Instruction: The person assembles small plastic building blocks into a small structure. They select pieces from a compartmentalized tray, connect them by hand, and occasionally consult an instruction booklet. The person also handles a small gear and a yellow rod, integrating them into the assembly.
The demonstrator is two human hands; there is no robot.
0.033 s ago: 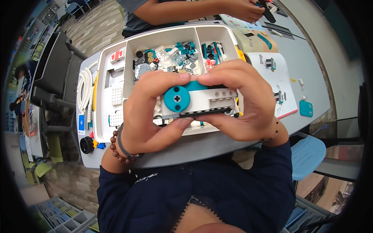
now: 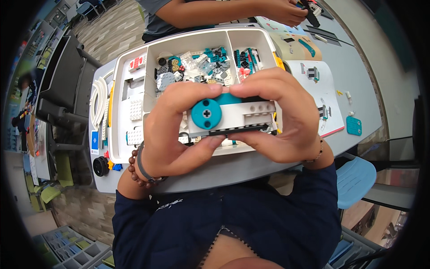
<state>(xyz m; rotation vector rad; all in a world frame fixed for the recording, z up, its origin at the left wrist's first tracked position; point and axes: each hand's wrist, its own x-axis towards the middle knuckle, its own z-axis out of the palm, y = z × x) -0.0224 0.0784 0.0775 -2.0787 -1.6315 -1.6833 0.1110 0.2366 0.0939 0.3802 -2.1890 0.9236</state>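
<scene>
Between my two hands I hold a building-brick motor assembly (image 2: 233,117), white with a round teal hub on its left end and a black strip along its lower edge. My left hand (image 2: 172,127) is closed on its left part, a finger on top and the thumb underneath. The right hand (image 2: 284,121) grips the other part the same way, with the tips of both hands nearly meeting in the middle. Behind the assembly is the white sorting tray (image 2: 117,101) with loose bricks and gears (image 2: 208,65); my hands hide its near part.
An open instruction booklet (image 2: 333,89) lies right of the tray. Near it are a teal plate (image 2: 354,126) and small loose pieces. White tubing (image 2: 97,101) and a black wheel (image 2: 100,166) are on the left. Across the table, another person's hands (image 2: 286,12) hold a black part.
</scene>
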